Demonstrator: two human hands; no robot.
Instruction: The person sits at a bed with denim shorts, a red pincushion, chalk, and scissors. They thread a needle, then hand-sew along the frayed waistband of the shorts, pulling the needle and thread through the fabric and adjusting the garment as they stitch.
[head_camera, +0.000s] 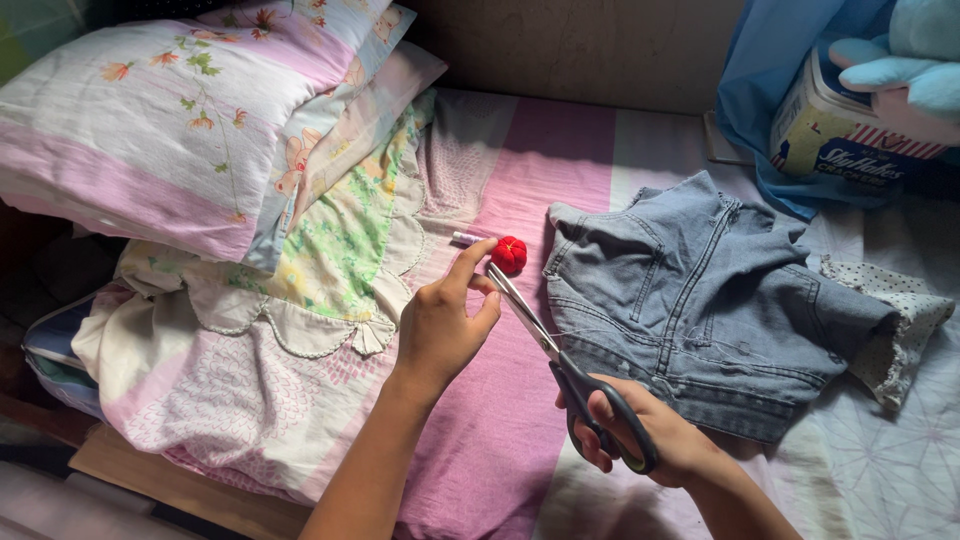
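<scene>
- over on the far left, a floral pillow (160, 120) lies on a second pillow, with a pale quilted blanket (270, 370) spread below it.
- near the middle, the left hand (440, 325) has its forefinger stretched toward the small red pincushion (508, 254), thumb and forefinger drawn close together at the scissor tips; whether they pinch a thread i cannot tell.
- just left of the pincushion, a small purple spool (467, 238) rests on the pink striped sheet (540, 160).
- black-handled scissors (560, 365) point up-left, blades nearly together, tips just beside the pincushion.
- the right hand (650, 435) is curled through the scissor handles, gripping them.
- right of that, a grey denim garment (700, 300) lies crumpled, touching the right hand.
- far right, a printed tin (840, 135) sits in blue cloth beside a pale blue plush toy (900, 60).
</scene>
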